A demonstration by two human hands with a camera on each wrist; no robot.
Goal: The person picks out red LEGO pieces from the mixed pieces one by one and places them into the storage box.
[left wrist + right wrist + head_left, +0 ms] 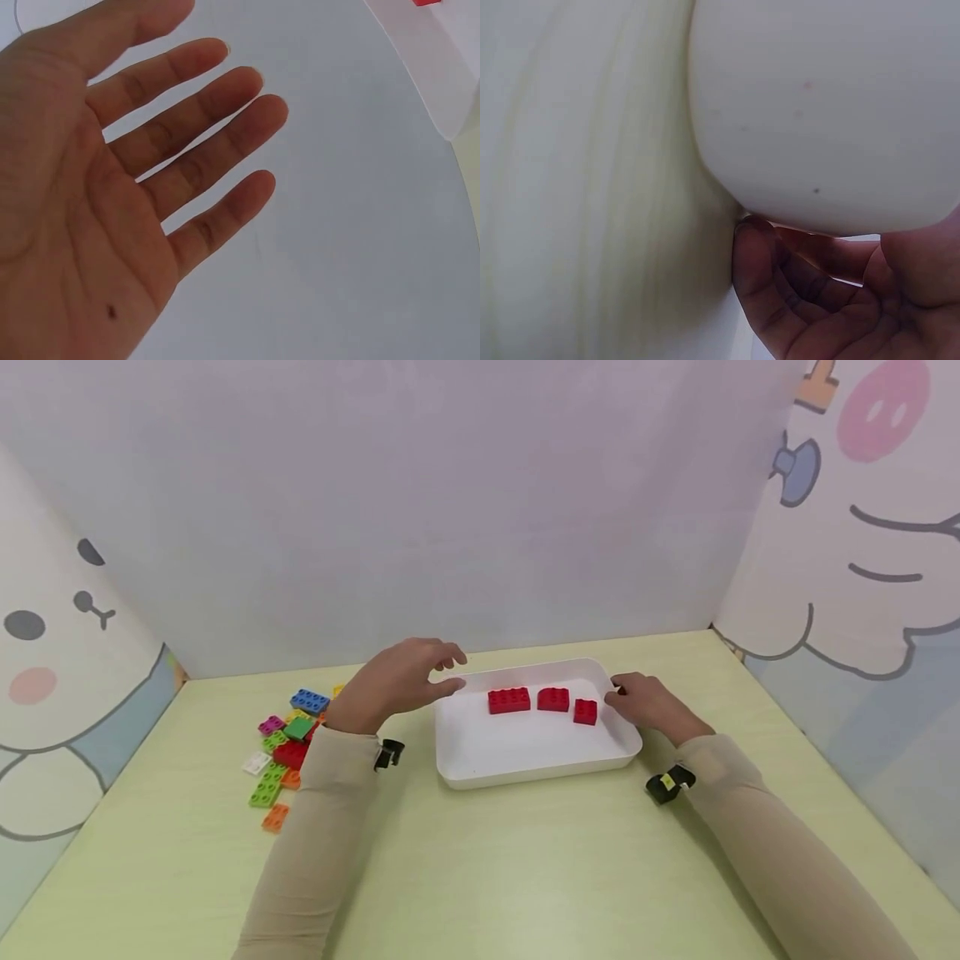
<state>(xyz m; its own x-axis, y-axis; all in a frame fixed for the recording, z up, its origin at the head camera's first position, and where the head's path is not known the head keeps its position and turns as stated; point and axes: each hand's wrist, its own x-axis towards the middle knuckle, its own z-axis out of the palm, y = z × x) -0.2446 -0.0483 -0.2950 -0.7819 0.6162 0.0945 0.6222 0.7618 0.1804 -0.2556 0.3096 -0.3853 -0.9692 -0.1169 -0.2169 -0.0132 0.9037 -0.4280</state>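
A white tray [517, 747] lies on the table with three red toy bricks in it: a long one [509, 700], a medium one [553, 699] with a sloped side, and a small one [586, 711]. My right hand [648, 702] grips the tray's right edge, thumb at the rim. In the right wrist view its curled fingers [754, 259] are tucked under the tray's wall [817, 112]. At the far left corner of the tray is my left hand [408, 681], its thumb tip overlapping the rim. The left wrist view shows its fingers [217, 154] spread and holding nothing.
Left of the tray, partly behind my left forearm, lies a pile of mixed bricks, including a blue brick [310, 700], a green brick [298, 728] and an orange brick [275, 817]. A pale wall [450, 527] stands behind the table, with cartoon-printed panels on both sides.
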